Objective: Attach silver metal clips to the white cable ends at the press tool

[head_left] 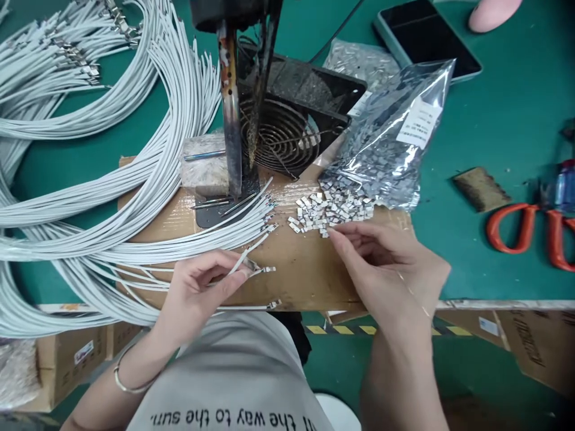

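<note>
My left hand [197,290] is closed, thumb and fingers pinching a thin white cable [245,256] above the cardboard. A small metal connector [269,269] pokes out just beyond those fingertips. Thumb and index finger of my right hand [386,260] are pinched together at the front edge of a loose pile of small silvery connectors [335,206]. One connector [324,233] touches the right fingertips and seems to be between them. Beside the left hand lies a bundle of white cables [211,239], cut ends toward the pile. Another cable with a connector end [273,304] lies along the table edge.
Behind the cardboard sheet [305,275] stand a dark soldering stand [231,114] and a black fan [283,131]. A clear bag [381,143] of connectors leans there. A phone [426,36], orange-handled scissors [512,230] and a brown block [481,188] lie right; large cable coils [148,108] lie left.
</note>
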`<state>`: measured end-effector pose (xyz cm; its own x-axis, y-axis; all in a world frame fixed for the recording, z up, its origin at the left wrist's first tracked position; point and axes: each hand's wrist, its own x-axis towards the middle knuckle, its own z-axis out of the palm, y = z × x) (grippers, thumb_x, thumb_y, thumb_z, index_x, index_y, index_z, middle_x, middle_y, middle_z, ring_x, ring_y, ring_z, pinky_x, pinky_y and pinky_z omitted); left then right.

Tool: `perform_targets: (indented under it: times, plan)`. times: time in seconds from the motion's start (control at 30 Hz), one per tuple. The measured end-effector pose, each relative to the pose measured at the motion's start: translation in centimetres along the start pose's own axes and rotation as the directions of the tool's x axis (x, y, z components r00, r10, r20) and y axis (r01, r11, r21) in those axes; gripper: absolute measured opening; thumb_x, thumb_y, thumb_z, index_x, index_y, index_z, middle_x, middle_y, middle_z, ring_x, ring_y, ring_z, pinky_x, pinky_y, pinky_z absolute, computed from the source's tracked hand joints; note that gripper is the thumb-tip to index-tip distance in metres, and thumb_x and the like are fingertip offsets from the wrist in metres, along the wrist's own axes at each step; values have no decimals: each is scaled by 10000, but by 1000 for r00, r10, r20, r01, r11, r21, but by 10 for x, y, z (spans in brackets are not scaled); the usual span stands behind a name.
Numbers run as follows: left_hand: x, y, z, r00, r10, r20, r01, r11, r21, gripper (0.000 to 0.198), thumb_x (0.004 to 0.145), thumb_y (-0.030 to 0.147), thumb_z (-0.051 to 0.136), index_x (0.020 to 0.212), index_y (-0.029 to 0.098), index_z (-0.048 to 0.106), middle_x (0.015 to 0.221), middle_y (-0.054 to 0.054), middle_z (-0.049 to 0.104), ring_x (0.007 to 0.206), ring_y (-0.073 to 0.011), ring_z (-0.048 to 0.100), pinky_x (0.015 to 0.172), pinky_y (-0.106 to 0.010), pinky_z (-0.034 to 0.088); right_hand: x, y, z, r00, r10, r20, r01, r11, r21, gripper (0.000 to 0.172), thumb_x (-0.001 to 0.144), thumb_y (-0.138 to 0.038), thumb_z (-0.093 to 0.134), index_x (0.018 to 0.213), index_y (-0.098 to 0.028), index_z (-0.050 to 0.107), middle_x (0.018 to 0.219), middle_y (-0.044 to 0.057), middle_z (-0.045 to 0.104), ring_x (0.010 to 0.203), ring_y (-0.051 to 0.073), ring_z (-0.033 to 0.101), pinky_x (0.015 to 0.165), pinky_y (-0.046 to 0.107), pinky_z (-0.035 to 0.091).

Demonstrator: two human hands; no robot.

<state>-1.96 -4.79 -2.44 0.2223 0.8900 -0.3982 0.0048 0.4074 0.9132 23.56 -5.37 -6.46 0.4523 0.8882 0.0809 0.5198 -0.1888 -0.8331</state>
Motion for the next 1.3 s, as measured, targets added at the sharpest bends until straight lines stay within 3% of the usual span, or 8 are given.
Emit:
perform_targets:
  times: [0.23,0.33,0.43,0.7,0.87,1.0,1.17,1.3]
  plan:
    - [2,-3,-3,999,-52,-13,49,986,-159,45,914,237,842,957,249,837,756,28,726,525,-31,559,513,-131,448,-9,-1,-4,962,-242,122,262,946,-189,57,943,-247,748,889,-235,760,777,3,704,592,130,596,594,292,538]
    - [4,0,-2,996,-91,-8,88,975,-204,79,915,296,846,979,254,824,762,29,702,510,-22,528,475,-122,386,-22,-6,2,989,-132,58,138,984,-115,53,950,-297,764,944,-245,767,820,10,760,629,147,676,611,292,568]
    - [7,3,1,996,-91,-18,86,976,-198,102,932,333,829,942,232,818,696,33,657,492,-16,466,468,-126,341,-33,-20,10,998,47,43,-54,982,179,77,929,-276,798,1000,-251,783,806,-8,785,648,144,733,609,261,607]
    - [6,9,6,995,-104,-15,99,977,-188,140,951,359,805,898,230,821,665,30,637,487,-21,365,450,-150,258,-32,-53,32,966,-12,257,-136,825,549,219,869,-94,807,913,-303,853,840,-38,809,635,92,719,601,189,623]
    - [7,8,5,995,-96,-11,92,975,-202,151,944,367,814,896,224,820,642,43,592,493,-20,336,455,-154,240,-33,-58,40,944,-49,328,-175,765,619,189,896,-109,787,923,-283,855,738,-38,801,579,96,723,574,180,627]
    - [9,9,7,997,-75,-18,70,978,-194,119,912,340,851,894,225,828,707,25,696,520,-22,396,478,-140,305,-33,-60,42,946,-25,322,-197,747,635,195,900,-111,781,917,-293,851,795,-34,813,623,95,738,604,178,627]
    - [8,13,12,998,-55,-37,49,987,-155,92,888,274,870,847,211,818,688,27,711,598,-50,569,578,-143,441,-28,-59,40,940,-30,341,-195,771,606,170,911,-139,779,890,-288,858,718,-33,754,559,81,643,519,182,533]
    - [6,16,14,999,-53,-7,52,994,-92,93,924,268,831,853,209,820,662,31,682,586,-57,549,562,-157,424,-26,-58,37,907,-87,413,-198,776,599,223,932,-135,746,976,-309,879,764,-12,750,569,85,617,509,200,509]
